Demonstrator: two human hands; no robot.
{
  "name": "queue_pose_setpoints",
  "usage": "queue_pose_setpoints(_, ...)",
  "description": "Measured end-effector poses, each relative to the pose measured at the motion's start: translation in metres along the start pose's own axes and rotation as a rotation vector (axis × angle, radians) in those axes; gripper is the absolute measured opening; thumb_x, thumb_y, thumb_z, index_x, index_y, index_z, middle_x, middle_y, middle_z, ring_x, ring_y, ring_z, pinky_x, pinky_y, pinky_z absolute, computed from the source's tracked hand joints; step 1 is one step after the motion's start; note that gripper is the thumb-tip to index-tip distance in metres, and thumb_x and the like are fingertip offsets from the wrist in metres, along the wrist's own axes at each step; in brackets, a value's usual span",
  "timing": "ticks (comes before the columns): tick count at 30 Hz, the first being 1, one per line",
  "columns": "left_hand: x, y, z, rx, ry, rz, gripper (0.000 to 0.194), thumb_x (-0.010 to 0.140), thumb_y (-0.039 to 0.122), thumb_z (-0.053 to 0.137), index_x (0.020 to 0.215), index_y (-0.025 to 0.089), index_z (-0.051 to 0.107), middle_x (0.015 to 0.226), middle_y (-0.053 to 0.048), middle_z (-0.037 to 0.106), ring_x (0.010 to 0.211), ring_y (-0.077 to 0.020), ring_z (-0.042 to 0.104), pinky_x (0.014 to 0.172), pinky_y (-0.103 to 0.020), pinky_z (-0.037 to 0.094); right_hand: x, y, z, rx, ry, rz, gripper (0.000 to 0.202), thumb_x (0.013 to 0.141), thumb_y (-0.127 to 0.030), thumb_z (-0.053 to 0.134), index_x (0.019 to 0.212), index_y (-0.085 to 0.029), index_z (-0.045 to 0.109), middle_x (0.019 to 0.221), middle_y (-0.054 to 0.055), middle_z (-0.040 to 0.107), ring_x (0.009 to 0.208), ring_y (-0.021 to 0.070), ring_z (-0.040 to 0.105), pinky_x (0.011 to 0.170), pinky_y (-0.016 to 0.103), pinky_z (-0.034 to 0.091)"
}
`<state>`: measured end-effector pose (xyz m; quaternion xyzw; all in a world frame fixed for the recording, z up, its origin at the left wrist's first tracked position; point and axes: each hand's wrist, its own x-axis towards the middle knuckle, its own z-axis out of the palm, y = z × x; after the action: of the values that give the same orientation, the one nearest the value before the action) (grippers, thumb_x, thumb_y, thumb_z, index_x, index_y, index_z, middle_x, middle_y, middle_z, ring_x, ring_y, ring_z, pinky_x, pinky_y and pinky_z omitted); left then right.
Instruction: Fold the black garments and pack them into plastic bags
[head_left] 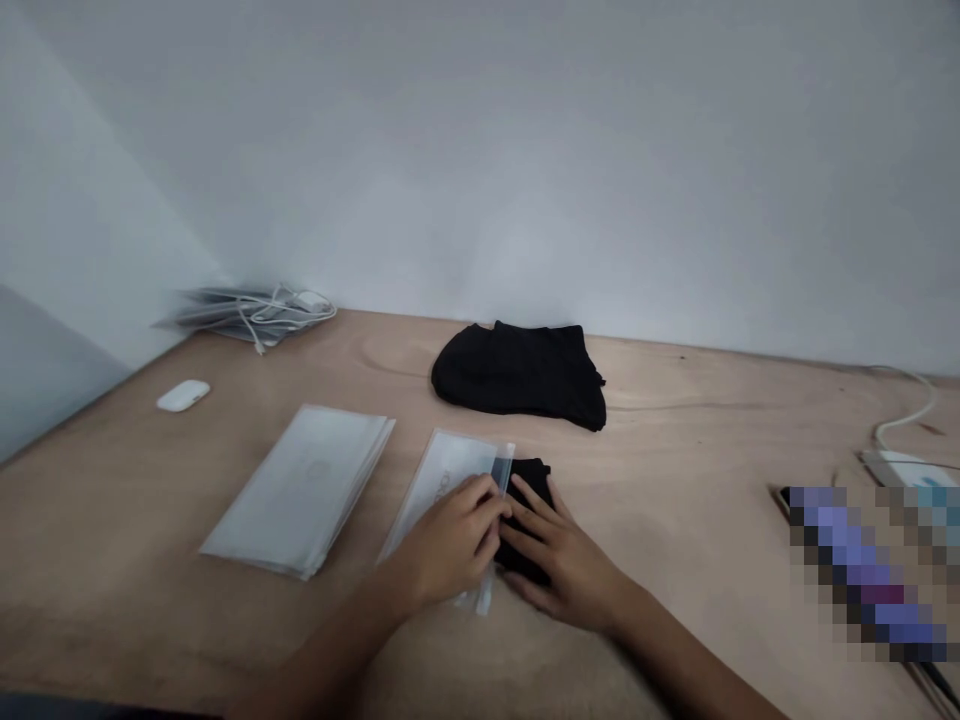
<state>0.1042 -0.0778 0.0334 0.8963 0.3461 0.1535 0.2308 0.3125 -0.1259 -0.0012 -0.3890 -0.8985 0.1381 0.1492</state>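
A clear frosted zip bag with dark printing lies flat at the middle front of the table. My left hand is closed, its thumb and fingers pinching the bag's right, open-end edge. Just beyond that edge is a folded black cloth piece, sock-like, its left end at the bag's mouth. My right hand rests on this cloth with fingers spread. Whether part of the cloth is inside the bag is hidden by my hands. Behind them lies a stack of black sock-like fabric.
To the left is a stack of frosted zip bags. A white earbud case sits farther left. Near the wall, a white cable lies on grey packets. At right are a blurred-out phone-like device and a white cord.
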Motion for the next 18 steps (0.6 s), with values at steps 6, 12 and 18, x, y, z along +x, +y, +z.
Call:
queue_pose_setpoints(6,0.005,-0.025,-0.003,0.153,-0.026,0.163,0.029,0.096,0.007,0.051,0.114,0.022,0.068,0.151,-0.010,0.048,0.144,-0.0313,0.038,0.115,-0.052,0.040,-0.023,0.016,0.005,0.000,0.068,0.088,0.074,0.085,-0.014,0.064,0.154,-0.017,0.039,0.167,0.015,0.020,0.155,0.0337,0.010,0.119,0.060,0.029)
queue_pose_setpoints(12,0.011,-0.029,0.012,0.109,-0.112,0.108,0.032,0.095,0.005,0.054,0.116,0.024,0.070,0.162,-0.008,0.035,0.149,-0.0354,0.031,0.118,-0.056,0.035,-0.013,0.011,0.011,0.083,0.043,0.038,0.071,0.081,-0.003,0.060,0.150,-0.012,0.044,0.164,0.017,0.028,0.155,0.0319,0.002,0.120,0.054,0.033)
queue_pose_setpoints(18,0.003,-0.029,0.009,-0.023,-0.075,0.005,0.030,0.099,0.013,0.048,0.112,0.025,0.072,0.165,-0.005,0.030,0.150,-0.0321,0.030,0.120,-0.052,0.032,0.010,0.006,0.005,0.131,0.016,-0.063,0.043,0.090,-0.017,0.062,0.132,-0.008,0.060,0.149,0.020,0.051,0.155,0.0315,0.008,0.122,0.052,0.031)
